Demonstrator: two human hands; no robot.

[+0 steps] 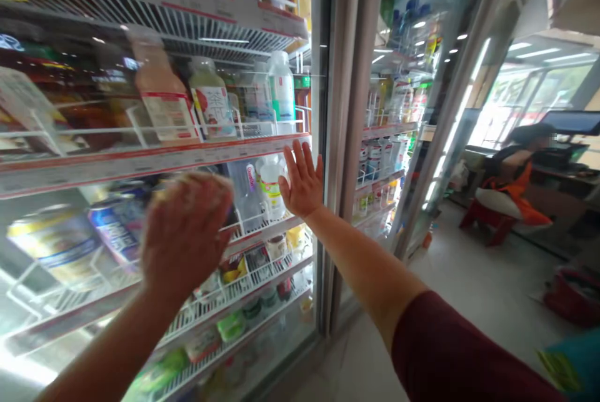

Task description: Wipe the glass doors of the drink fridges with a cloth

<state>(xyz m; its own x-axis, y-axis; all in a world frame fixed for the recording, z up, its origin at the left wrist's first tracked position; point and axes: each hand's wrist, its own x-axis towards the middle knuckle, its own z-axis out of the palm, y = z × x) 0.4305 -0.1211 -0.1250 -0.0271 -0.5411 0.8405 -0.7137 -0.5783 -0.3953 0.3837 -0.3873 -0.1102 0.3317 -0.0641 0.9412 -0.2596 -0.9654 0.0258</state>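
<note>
My right hand [304,183] is open, its fingers spread and pointing up. It is up against the glass front of a drinks fridge, near the door's metal frame [344,139], with nothing visible in it. To the left, my left hand [185,233] is raised before the shelves with its back towards me. Motion smears its fingers, and I cannot make out whether anything is in them. Behind the hands are a pinkish bottle [164,89], a bottle with a white label [210,102], a clear bottle [282,89] and a tilted yellow-white can [56,246].
Wire shelves with a red-edged price strip [117,161] hold several drinks and packs, including a green pack [230,327]. Right of the frame stands another glass-fronted fridge section [389,120]. Farther right, a person in orange [518,186] sits on a red stool [487,217] near a monitor [569,122].
</note>
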